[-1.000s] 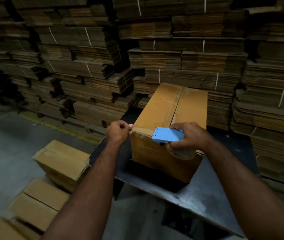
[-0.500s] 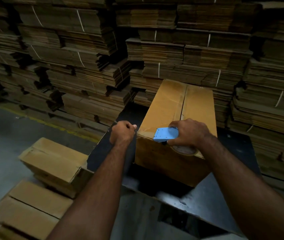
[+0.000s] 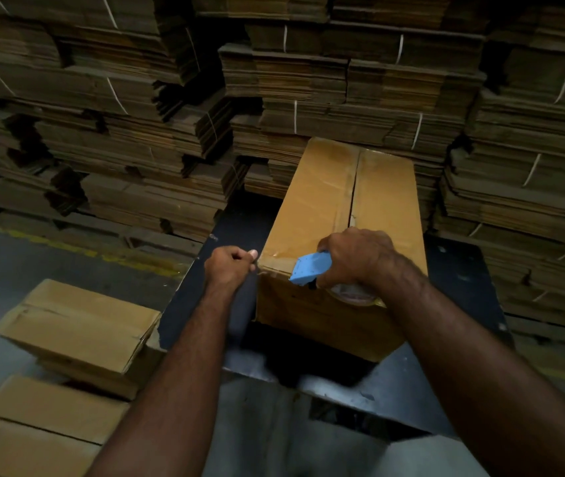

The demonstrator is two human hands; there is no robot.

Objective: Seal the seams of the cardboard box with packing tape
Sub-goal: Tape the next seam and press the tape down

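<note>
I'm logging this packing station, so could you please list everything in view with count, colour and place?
cardboard box: one, tan, on the table, centre seam visible on top.
tape dispenser: one, blue, at the box's near top edge.
table: one, dark, under the box.
closed boxes: at least two, tan, on the floor at left.
flattened cardboard stacks: many, brown, strapped in bundles, behind.
floor: grey, with a yellow line.
left hand: curled at the box's near left corner.
right hand: grips the dispenser.

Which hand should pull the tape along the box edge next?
Probably the right hand: it grips the blue tape dispenser at the box edge. The left hand only pinches at the corner.
</note>
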